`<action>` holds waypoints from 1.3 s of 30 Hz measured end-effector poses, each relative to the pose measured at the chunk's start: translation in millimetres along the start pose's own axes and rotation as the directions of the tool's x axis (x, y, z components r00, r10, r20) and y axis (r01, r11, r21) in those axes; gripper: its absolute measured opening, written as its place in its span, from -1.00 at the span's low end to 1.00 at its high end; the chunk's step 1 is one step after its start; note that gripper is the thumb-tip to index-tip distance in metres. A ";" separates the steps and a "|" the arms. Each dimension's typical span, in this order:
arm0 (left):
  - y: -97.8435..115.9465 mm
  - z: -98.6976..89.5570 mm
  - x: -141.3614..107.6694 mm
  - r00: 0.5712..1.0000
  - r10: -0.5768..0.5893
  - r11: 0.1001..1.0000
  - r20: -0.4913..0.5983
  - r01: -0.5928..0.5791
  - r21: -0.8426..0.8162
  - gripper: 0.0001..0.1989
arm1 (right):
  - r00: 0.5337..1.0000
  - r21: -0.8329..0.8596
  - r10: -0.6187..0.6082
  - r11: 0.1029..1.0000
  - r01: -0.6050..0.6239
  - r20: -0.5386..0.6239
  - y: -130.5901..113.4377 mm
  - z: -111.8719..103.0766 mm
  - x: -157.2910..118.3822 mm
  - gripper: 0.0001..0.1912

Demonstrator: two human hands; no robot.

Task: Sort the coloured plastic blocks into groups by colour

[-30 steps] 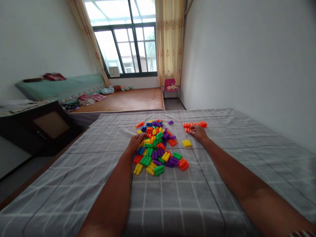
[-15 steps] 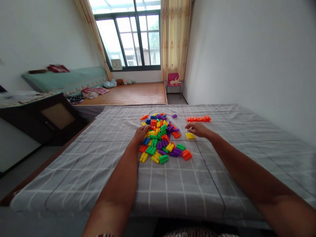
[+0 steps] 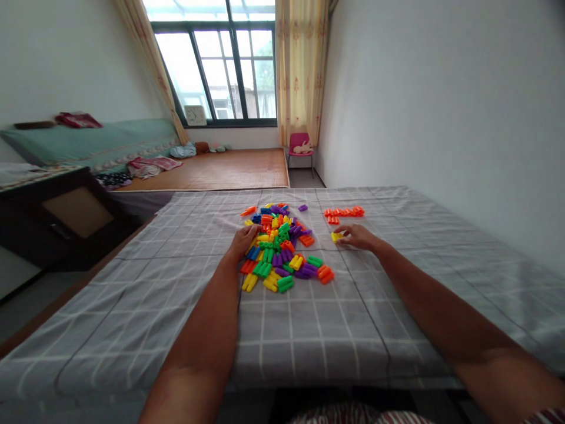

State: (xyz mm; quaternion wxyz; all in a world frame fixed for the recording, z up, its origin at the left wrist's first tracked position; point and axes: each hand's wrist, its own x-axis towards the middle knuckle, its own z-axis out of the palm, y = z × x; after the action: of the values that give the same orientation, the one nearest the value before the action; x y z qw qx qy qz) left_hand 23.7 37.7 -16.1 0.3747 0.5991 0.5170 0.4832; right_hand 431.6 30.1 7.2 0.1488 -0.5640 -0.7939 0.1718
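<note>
A heap of plastic toy building blocks point(image 3: 276, 244) in green, orange, yellow, purple and blue lies on a checked cloth. My left hand point(image 3: 245, 239) rests against the heap's left side, fingers loosely stretched onto its edge and partly hidden. To the right of the heap, my right hand point(image 3: 355, 237) pinches a yellow block point(image 3: 336, 237) between thumb and fingers, low over the cloth. Just beyond that hand is a row of orange blocks point(image 3: 344, 212), with one separate orange block point(image 3: 333, 220) below its left end.
The grey checked cloth point(image 3: 309, 330) covers the table up to the wall on the right. A single purple block point(image 3: 302, 207) lies behind the heap. Farther off are a bed point(image 3: 229, 168), a pink chair point(image 3: 300, 141) and a dark cabinet point(image 3: 75, 206).
My right hand has come down onto the yellow block and closed on it, shifting it slightly. An orange block near the row now shows. The view has turned slightly right; my left hand stays at the heap.
</note>
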 end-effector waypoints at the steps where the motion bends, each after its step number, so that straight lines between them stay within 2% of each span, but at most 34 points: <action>1: 0.8 0.0 -0.4 1.000 0.004 1.000 -0.004 -0.004 0.005 -0.46 | 1.000 0.003 -0.001 1.000 0.001 -0.014 2.4 1.7 -1.4 -0.63; 7: 2.7 -0.9 -1.8 0.999 0.024 1.000 0.035 -0.024 0.001 -0.47 | 0.983 0.059 0.047 0.998 -0.037 -0.178 9.6 15.7 -8.1 -0.62; 11: 2.3 -1.2 -3.0 1.000 0.011 1.000 0.019 -0.011 0.012 -0.47 | 0.966 0.084 0.057 0.996 -0.037 -0.251 10.5 20.8 -7.8 -0.63; 16: 0.5 -0.7 -2.9 0.999 0.048 0.999 0.012 -0.048 0.025 -0.48 | 0.983 0.154 0.012 0.988 0.017 -0.184 17.3 20.5 -9.0 -0.61; 19: -0.6 -0.6 -2.1 0.999 0.047 0.999 -0.007 -0.047 0.027 -0.48 | 0.987 0.139 -0.072 0.986 0.093 -0.145 9.5 17.4 -8.5 -0.64; 22: -0.8 -0.3 -2.0 0.999 0.040 0.999 -0.009 -0.040 0.008 -0.49 | 0.958 0.025 -0.201 0.977 0.210 -0.203 -24.0 14.0 -3.5 -0.69; 24: -0.7 0.0 -2.2 0.999 0.040 0.999 -0.001 -0.040 -0.009 -0.49 | 0.928 -0.028 -0.302 0.953 0.303 -0.217 -59.8 13.1 3.7 -0.70; 28: 0.0 0.1 -3.6 0.999 0.037 0.999 0.005 -0.036 -0.027 -0.52 | 0.857 -0.088 -0.487 0.873 0.479 -0.168 -138.9 19.9 27.4 -0.67; 29: 0.5 -0.1 -4.1 0.999 0.042 0.999 0.008 -0.042 -0.026 -0.52 | 0.849 -0.129 -0.507 0.861 0.492 -0.148 -155.8 23.8 33.9 -0.66; 31: 1.9 -1.1 -5.2 0.998 0.066 0.998 0.019 -0.065 -0.016 -0.53 | 0.867 -0.237 -0.489 0.857 0.458 -0.095 -183.2 33.6 44.7 -0.64; 35: 5.6 -3.2 -7.1 0.994 0.099 0.995 0.035 -0.100 0.010 -0.53 | 0.935 -0.395 -0.354 0.863 0.315 -0.029 -211.5 49.9 49.5 -0.68; 37: 6.4 -3.4 -7.2 0.994 0.098 0.995 0.041 -0.099 0.011 -0.52 | 0.931 -0.357 -0.362 0.876 0.325 -0.039 -213.2 51.4 45.0 -0.69; 39: 5.6 -2.9 -6.5 0.995 0.088 0.996 0.042 -0.087 -0.011 -0.50 | 0.902 -0.222 -0.423 0.891 0.397 -0.087 -205.5 47.0 40.4 -0.66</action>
State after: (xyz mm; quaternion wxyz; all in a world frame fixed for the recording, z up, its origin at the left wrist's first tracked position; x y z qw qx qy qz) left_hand 22.3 30.1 -11.3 0.3666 0.6295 0.4800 0.4887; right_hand 225.0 0.7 57.4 0.1772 -0.4056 -0.8965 0.0181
